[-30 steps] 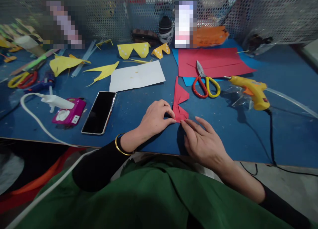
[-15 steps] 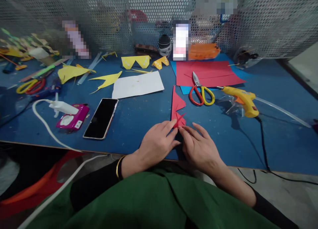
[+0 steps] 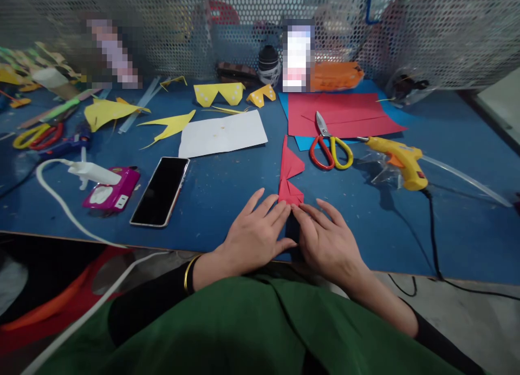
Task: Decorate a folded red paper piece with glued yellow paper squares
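A folded red paper piece [image 3: 291, 163] lies lengthwise on the blue table, its near end under my fingertips. My left hand [image 3: 255, 228] rests palm down with fingers spread, pressing the paper's lower left edge. From the other side, my right hand [image 3: 327, 237] touches the lower right edge with its fingertips, its fingers apart too. Just beyond the paper, to the right, are scissors [image 3: 322, 127] with one red and one yellow handle, partly over red sheets [image 3: 345, 112]. The underside of the paper's near end is hidden.
A yellow glue gun [image 3: 400, 161] with a black cord lies at right. At left are a phone [image 3: 160, 192], a magenta power socket [image 3: 116, 189] and a white cable. A white sheet [image 3: 223, 134], yellow cutouts [image 3: 219, 94] and an orange packet [image 3: 337, 75] lie farther back.
The raised red flap at the paper's near end now lies flat. My left hand's fingers have spread and flattened. The view has shifted slightly.
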A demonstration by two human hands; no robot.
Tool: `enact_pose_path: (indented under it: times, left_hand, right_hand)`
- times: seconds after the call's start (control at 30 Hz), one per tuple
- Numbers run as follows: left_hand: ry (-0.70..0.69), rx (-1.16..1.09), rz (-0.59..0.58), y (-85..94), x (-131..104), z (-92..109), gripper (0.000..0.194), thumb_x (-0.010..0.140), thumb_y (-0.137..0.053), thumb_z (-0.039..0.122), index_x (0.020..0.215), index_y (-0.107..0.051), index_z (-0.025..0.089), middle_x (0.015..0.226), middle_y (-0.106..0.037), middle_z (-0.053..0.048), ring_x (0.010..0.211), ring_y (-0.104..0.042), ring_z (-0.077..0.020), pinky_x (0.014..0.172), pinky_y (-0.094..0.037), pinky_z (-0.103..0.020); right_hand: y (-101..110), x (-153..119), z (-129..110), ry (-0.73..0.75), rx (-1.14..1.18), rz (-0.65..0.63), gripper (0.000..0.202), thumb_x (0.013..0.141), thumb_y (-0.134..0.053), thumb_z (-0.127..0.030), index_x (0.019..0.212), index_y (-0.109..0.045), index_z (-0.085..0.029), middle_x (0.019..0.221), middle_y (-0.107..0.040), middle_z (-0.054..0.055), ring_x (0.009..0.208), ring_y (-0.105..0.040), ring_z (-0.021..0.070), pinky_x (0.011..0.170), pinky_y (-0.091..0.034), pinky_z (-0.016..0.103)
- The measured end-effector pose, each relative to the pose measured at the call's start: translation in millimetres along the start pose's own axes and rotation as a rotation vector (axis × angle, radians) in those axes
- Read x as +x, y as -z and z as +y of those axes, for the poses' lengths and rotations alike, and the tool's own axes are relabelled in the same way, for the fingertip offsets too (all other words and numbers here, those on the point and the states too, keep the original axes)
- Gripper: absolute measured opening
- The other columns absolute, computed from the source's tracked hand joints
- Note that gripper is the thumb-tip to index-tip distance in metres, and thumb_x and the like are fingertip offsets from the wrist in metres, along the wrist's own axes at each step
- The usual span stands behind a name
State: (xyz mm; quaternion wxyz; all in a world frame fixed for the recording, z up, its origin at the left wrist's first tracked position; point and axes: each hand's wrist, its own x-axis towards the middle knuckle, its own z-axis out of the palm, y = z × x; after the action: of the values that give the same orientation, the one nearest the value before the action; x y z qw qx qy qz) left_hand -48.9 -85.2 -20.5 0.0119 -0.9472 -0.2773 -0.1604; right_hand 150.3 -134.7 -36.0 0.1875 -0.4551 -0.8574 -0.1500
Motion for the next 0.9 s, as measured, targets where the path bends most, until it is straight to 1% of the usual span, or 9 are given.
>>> enact_pose_path:
  times: [0.07, 0.23, 0.37, 0.47, 0.6, 0.67, 0.77, 0.9]
  left_hand:
    - [-0.008, -0.007, -0.019, 0.8, 1, 0, 0.061, 0.102, -0.046, 0.052, 0.135, -0.061, 0.004, 0.134, -0.069, -0.015, 0.13, -0.056, -0.0333, 0.122, -0.029, -0.055]
    - [0.013, -0.016, -0.053, 4.2, 3, -1, 0.053, 0.1, -0.05, 0.044, 0.135, -0.062, 0.005, 0.134, -0.067, -0.017, 0.133, -0.054, -0.0337, 0.122, -0.03, -0.054]
    - [0.047, -0.009, -0.059, 4.2, 1, -2, 0.055, 0.099, -0.051, 0.05, 0.135, -0.063, 0.01, 0.135, -0.066, -0.018, 0.135, -0.053, -0.0374, 0.119, -0.033, -0.06]
    - [0.039, -0.001, -0.036, 2.8, -2, -2, 0.06, 0.1, -0.048, 0.052, 0.137, -0.061, 0.006, 0.138, -0.066, -0.017, 0.134, -0.054, -0.0378, 0.119, -0.032, -0.06]
    - [0.03, -0.013, -0.025, 2.8, -3, -3, 0.062, 0.099, -0.05, 0.05, 0.134, -0.061, 0.0, 0.137, -0.067, -0.019, 0.131, -0.057, -0.037, 0.121, -0.03, -0.056]
    - [0.019, -0.027, -0.052, 3.8, -2, -5, 0.066, 0.099, -0.05, 0.053, 0.135, -0.06, -0.001, 0.139, -0.065, -0.02, 0.136, -0.053, -0.0379, 0.122, -0.027, -0.056]
    - [0.006, -0.053, -0.121, 5.4, 3, -8, 0.076, 0.096, -0.051, 0.062, 0.14, -0.055, 0.0, 0.148, -0.056, -0.022, 0.145, -0.043, -0.04, 0.123, -0.024, -0.056]
    - [0.021, -0.105, -0.203, 5.2, 10, -14, 0.09, 0.094, -0.044, 0.072, 0.145, -0.048, -0.002, 0.153, -0.049, -0.025, 0.15, -0.035, -0.0385, 0.125, -0.018, -0.054]
  right_hand:
    - [1, 0, 0, -0.007, 0.002, -0.009, 0.036, 0.092, -0.043, -0.005, 0.123, -0.062, -0.001, 0.117, -0.076, 0.018, 0.111, -0.07, 0.0294, 0.108, -0.043, 0.051]
    - [2, 2, -1, -0.046, 0.02, -0.016, 0.038, 0.093, -0.043, -0.006, 0.126, -0.061, -0.003, 0.122, -0.075, 0.016, 0.116, -0.067, 0.0288, 0.108, -0.043, 0.049]
    - [2, 3, -1, -0.026, 0.029, -0.022, 0.038, 0.093, -0.044, -0.006, 0.127, -0.06, 0.001, 0.124, -0.074, 0.018, 0.118, -0.066, 0.0299, 0.109, -0.041, 0.049]
    - [1, 3, 0, -0.025, 0.03, -0.023, 0.036, 0.093, -0.046, -0.007, 0.124, -0.061, 0.002, 0.12, -0.075, 0.018, 0.116, -0.067, 0.0305, 0.109, -0.041, 0.049]
    - [1, 3, 0, -0.026, 0.029, -0.009, 0.036, 0.092, -0.046, -0.006, 0.123, -0.062, 0.0, 0.118, -0.076, 0.016, 0.114, -0.068, 0.0295, 0.109, -0.042, 0.048]
    - [0, 4, 0, -0.028, 0.028, -0.01, 0.037, 0.091, -0.046, -0.006, 0.124, -0.062, -0.002, 0.119, -0.076, 0.016, 0.114, -0.068, 0.0286, 0.109, -0.042, 0.048]
    - [0, 4, 0, -0.033, 0.033, -0.009, 0.037, 0.09, -0.047, -0.005, 0.123, -0.062, -0.002, 0.119, -0.075, 0.017, 0.113, -0.069, 0.0283, 0.108, -0.043, 0.048]
    - [-1, 4, 0, -0.023, 0.031, -0.004, 0.038, 0.089, -0.045, -0.005, 0.123, -0.062, 0.0, 0.118, -0.076, 0.018, 0.112, -0.068, 0.0296, 0.107, -0.044, 0.049]
